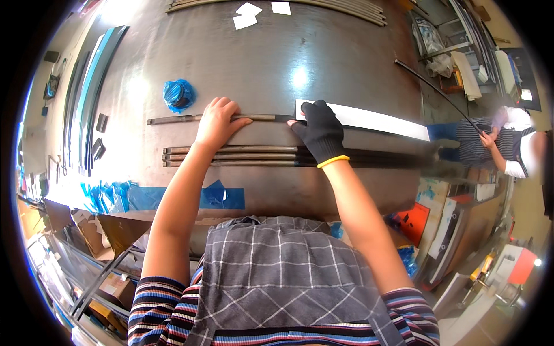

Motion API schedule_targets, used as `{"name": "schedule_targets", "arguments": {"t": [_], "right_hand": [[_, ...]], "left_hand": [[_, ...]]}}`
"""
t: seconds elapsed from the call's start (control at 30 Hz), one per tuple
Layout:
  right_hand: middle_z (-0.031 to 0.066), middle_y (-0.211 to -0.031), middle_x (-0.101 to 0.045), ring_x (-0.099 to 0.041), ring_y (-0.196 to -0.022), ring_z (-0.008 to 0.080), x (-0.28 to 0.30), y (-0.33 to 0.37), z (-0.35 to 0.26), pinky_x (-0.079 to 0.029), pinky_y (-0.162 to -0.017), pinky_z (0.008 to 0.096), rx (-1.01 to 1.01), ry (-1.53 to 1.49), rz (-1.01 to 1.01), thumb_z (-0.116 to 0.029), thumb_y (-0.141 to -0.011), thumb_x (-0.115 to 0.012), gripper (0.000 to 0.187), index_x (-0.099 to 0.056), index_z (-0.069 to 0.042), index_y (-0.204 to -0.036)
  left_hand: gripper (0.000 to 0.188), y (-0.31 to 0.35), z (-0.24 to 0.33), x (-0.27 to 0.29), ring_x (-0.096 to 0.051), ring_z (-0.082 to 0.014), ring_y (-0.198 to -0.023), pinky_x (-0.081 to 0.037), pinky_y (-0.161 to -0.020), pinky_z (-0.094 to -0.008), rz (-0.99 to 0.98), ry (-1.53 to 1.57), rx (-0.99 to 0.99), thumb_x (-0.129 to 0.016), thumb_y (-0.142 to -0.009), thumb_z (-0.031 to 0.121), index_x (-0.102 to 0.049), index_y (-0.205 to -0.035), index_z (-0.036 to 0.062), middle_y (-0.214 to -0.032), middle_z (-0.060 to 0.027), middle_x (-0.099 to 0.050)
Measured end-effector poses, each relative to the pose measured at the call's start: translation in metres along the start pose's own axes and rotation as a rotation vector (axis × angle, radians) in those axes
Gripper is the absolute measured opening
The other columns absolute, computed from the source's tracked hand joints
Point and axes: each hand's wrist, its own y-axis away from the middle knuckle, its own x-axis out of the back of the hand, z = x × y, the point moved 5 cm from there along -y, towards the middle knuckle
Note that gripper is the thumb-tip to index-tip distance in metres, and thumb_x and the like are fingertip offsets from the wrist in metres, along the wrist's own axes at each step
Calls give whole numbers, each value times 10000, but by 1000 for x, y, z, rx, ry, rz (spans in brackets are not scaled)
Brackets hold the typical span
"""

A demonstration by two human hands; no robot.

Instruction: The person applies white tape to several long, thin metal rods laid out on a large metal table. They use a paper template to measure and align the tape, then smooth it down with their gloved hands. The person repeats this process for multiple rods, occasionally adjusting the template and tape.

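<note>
Head view: your hands on a rod (173, 120) mid-bench.
Left hand (217, 121) presses it, fingers flat; gloved right hand (319, 131) pinches white strip (375, 120).

Crumpled blue film (178, 94), white paper scraps (247, 15), blue tape strip (222, 197), co-worker (508, 144)

— Where did the single view look from?
— From the person's head, close above the tabletop (323, 57), facing down and forward; its far edge bent toward the rim.
</note>
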Motion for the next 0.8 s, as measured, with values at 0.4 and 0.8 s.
{"name": "schedule_targets", "arguments": {"t": [0.4,0.8], "right_hand": [[132,-945,-608,-632,-894,349,-16,3,11,-524,-729,465,17,-80,132,-292,-857,-717,218,-614,-111,-921],[154,-939,-634,-651,-855,371,-11,0,11,-534,-720,475,3,37,102,-252,-889,-623,137,-658,-127,-934]], "left_hand": [[316,-2,-5,-3,-579,-302,-907,-496,-819,-417,-15,28,5,-814,-758,328,-658,-817,60,-859,-77,-619],[313,-3,-5,-2,-582,-305,-918,-497,-832,-419,-39,32,11,-811,-763,327,-660,-820,58,-872,-82,-623]]}}
